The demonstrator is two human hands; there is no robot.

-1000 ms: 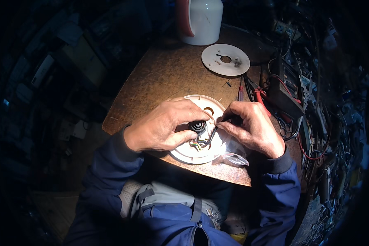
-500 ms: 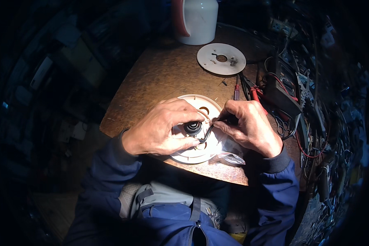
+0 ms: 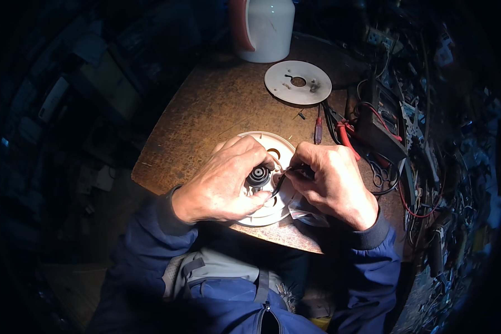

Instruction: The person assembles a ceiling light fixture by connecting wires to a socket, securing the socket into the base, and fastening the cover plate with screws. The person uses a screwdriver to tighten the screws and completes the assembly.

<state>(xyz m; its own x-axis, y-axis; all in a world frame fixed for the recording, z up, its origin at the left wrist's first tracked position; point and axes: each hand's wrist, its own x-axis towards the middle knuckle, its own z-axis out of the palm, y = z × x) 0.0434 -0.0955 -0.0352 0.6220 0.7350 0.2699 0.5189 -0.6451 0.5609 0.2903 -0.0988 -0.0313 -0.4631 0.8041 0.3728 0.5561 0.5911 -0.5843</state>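
Note:
A white round kettle base lies at the table's front edge, with a black round connector at its middle. My left hand is bent over the base's left side, thumb and fingers closed around the connector. Its thumb tip rests by a black cord. My right hand pinches this cord at the right of the base; its fingertips partly hide what they grip. A crumpled clear plastic bag sits under the right hand, against the base.
Farther back are a white kettle with a red handle and a stained white disc with a centre hole. To the right lie a screwdriver, red-handled pliers, scissors, a dark meter and tangled wires.
My right hand has shifted slightly down and left, still pinching the cord. The left hand stays around the connector, which now faces up more squarely. The whole view has shifted a little.

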